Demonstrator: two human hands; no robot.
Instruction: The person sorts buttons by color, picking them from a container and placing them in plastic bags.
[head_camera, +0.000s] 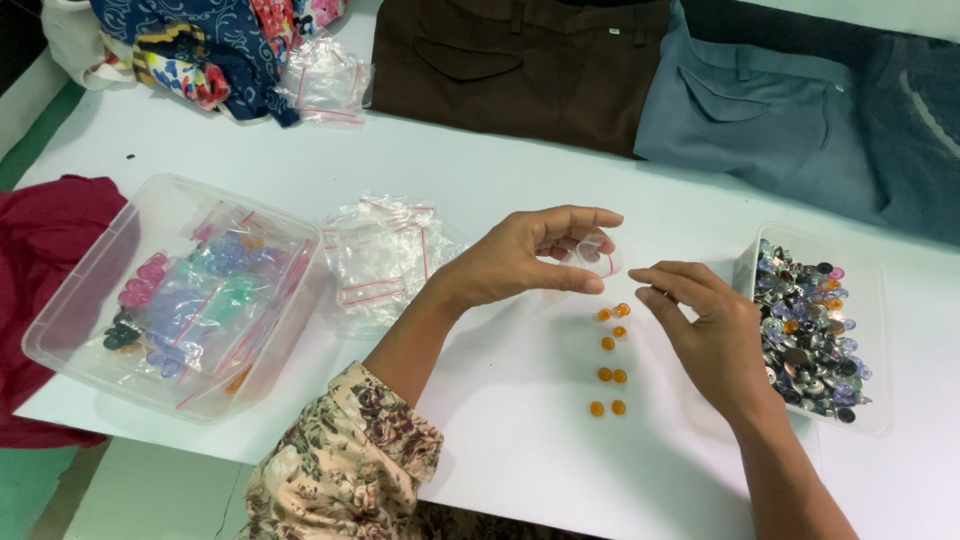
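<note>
- At the middle of the white worktop (520, 420), a person's left hand (525, 258) pinches a small clear zip bag (592, 253) between thumb and fingers, holding it just above the surface.
- The right hand (705, 335) hovers just beside the bag, thumb and forefinger drawn close together; whether anything sits between them cannot be told.
- Below the bag, small orange beads (610, 360) lie in a loose double column on the bare worktop, between the two hands.
- Toward the right edge, a clear tub (870, 330) holds a heap of mixed metal and coloured buttons, just beside the right hand.
- Toward the left edge, a larger clear box (80, 310) holds bagged beads in pink, green and blue.
- Between that box and the left hand lies a pile of empty clear zip bags (380, 255).
- Along the far edge lie brown trousers (500, 70), grey-blue trousers (760, 110) and patterned fabric (215, 45); a dark red cloth (45, 240) hangs off the left edge.
</note>
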